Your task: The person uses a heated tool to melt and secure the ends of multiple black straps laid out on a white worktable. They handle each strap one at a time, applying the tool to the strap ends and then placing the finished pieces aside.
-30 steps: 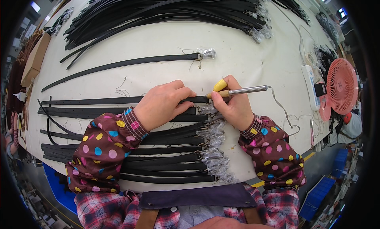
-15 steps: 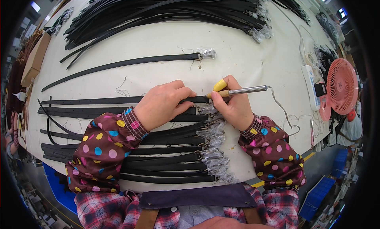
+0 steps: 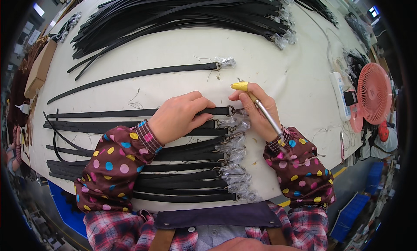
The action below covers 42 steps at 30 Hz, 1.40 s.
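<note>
My left hand (image 3: 180, 114) rests on the top black strap (image 3: 108, 114) of the near row, its thumb and curled fingers pressed together and holding it near its ring end. A metal ring (image 3: 231, 110) at that strap's end shows between my two hands. My right hand (image 3: 260, 112), with a yellow cover on one finger, grips a corded soldering iron (image 3: 269, 117). Its tip points away from me, above the table and clear of the strap. Its metal barrel slants back toward my right wrist.
Several more black straps (image 3: 182, 175) with plastic-wrapped ends lie below my hands. Beyond them are a single strap (image 3: 134, 76) and a large strap pile (image 3: 182, 21). A white power strip (image 3: 341, 96) and a pink fan (image 3: 373, 94) stand at right. Loose threads lie on the table.
My right hand has turned and pulled the soldering iron's tip off the strap end, so the tip now points away. The ring has come into view. My left hand stays put.
</note>
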{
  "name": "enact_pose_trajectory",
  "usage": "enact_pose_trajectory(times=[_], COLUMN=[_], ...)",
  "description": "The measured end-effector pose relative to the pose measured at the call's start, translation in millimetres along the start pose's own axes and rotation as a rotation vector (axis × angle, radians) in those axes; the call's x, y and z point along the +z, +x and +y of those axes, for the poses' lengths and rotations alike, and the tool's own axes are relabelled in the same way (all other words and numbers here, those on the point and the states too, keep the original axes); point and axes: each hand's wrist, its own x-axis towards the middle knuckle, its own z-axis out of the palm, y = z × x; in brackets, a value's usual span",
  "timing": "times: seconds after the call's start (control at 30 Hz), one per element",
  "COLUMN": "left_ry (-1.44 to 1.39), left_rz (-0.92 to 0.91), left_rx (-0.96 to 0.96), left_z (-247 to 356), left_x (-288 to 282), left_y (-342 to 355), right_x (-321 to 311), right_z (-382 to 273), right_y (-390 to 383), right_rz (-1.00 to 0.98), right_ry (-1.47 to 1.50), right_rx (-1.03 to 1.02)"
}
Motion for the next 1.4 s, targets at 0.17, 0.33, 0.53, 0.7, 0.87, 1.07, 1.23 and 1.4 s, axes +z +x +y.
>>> enact_pose_trajectory(times=[0.17,0.33,0.53,0.7,0.87,1.07,1.23,1.4], left_ry=[-0.034,0.04,0.347,0.35,0.349,0.362,0.106,-0.229], left_rz=[0.042,0.033,0.01,0.102,0.151,0.218,0.098,-0.099], left_rx=[-0.007,0.037,0.197,0.249,0.283,0.219,0.02,-0.243], left_z=[3,10,7,8,4,6,12,20], left_x=[-1,-1,-1,-2,-3,0,0,-6], left_y=[3,4,3,3,3,5,4,9], right_x=[-4,-3,-3,-5,-5,-4,1,7], right_z=[9,4,2,2,0,-4,-3,-1], right_y=[1,-2,-1,0,0,-2,-1,3], right_rz=[-0.08,-0.12,-0.097,-0.102,-0.073,-0.06,-0.023,0.006], right_ry=[-0.138,-0.197,-0.111,-0.065,-0.096,-0.132,-0.161,-0.21], right_rx=[-0.035,-0.051,0.016,0.069,0.047,-0.008,-0.073,-0.164])
